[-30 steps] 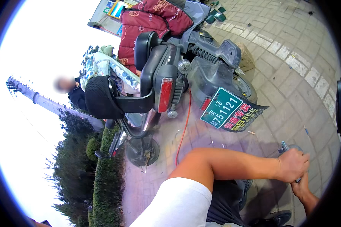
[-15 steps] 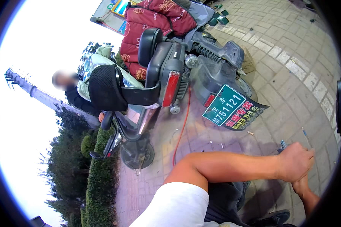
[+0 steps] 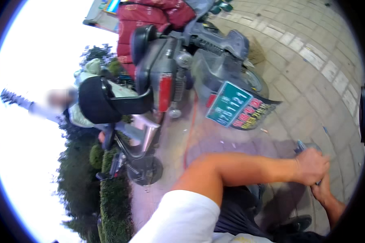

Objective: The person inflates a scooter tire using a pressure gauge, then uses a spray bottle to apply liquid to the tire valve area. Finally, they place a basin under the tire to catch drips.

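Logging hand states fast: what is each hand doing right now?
Left hand: closed in a fist on a small grey-blue object, its kind unclear.
Right hand: mostly hidden under the left hand; its grip cannot be told.

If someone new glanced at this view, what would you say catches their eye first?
Most striking is the grey scooter at top centre, tilted in the view, with a green plate on its rear mudguard and a red quilted cover over it. Next comes the bare forearm across the lower frame, its left hand meeting the right hand around a small bluish object over the paved ground.
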{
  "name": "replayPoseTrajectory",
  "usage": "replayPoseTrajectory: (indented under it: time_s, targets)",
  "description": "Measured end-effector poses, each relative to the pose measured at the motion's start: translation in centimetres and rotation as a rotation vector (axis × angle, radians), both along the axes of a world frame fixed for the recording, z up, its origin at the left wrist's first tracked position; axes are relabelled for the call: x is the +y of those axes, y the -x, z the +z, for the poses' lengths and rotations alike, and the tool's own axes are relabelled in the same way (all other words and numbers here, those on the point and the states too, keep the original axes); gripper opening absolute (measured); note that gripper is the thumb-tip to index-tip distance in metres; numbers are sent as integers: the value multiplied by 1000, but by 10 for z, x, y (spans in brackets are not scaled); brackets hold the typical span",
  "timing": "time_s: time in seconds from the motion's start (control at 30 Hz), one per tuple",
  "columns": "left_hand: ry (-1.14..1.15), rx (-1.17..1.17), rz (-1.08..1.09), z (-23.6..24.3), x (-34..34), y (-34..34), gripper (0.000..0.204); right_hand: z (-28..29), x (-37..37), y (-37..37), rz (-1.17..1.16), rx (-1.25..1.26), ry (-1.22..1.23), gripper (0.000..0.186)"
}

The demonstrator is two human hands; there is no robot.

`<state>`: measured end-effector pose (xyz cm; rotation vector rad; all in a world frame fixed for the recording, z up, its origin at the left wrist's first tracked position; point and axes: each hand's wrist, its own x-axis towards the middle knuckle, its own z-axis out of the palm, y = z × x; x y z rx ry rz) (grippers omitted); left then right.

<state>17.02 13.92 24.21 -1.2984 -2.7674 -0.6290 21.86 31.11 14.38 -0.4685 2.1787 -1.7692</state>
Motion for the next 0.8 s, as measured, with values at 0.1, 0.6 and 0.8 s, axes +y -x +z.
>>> replayPoseTrajectory:
  time_s: [0.1, 0.6, 0.8]
  targets:
    - [-75, 56, 47, 13, -15, 2, 20, 18, -9, 15, 107, -29, -88, 38]
    - [-1199, -1647, 1147, -93, -340, -87, 54, 61, -6, 107, -356, -138, -268, 24]
    - [-1834, -1602, 1069, -133, -318, -32, 53, 31, 33, 132, -432, -294, -208, 14]
